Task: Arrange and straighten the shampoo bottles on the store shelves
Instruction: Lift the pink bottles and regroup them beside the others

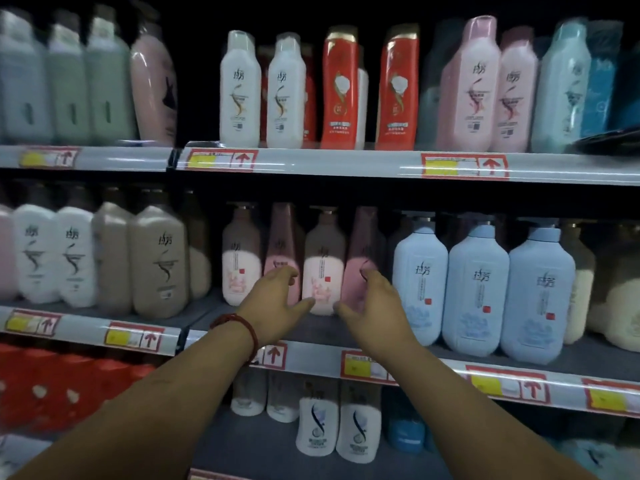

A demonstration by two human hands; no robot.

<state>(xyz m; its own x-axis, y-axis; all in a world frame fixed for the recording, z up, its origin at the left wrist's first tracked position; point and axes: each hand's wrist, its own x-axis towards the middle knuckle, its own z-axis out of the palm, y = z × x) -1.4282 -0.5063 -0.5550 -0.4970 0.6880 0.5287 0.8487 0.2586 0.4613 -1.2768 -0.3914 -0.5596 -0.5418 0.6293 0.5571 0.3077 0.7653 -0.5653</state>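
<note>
Glossy plastic, taupe at the shoulders and fading to pale pink below, makes up the pump bottle (pixel 323 271) standing upright on the middle shelf (pixel 322 329), with a small red square on its printed label. The left hand (pixel 273 303), a red beaded bracelet (pixel 239 323) at its wrist, and the right hand (pixel 375 306) flank it. Both are half-open, with fingers loosely curved and thumbs stretched toward the bottle's base; whether either thumb touches it cannot be told through the blur. The left fingers cross in front of a tapered dusky-pink bottle (pixel 281 244) just beside it, the right fingers in front of a second tapered bottle (pixel 363 237). A matching pump bottle (pixel 241 265) stands farther left. To the right, three rounded pale blue bottles (pixel 478 289) stand shoulder to shoulder, nearer the shelf edge. Squarish beige bottles (pixel 159 265) fill the left bay. Above, white bottles (pixel 240 95) and curved red bottles (pixel 339 95) line the upper shelf, over a clear price strip (pixel 311 164) carrying red-and-yellow tags.
</note>
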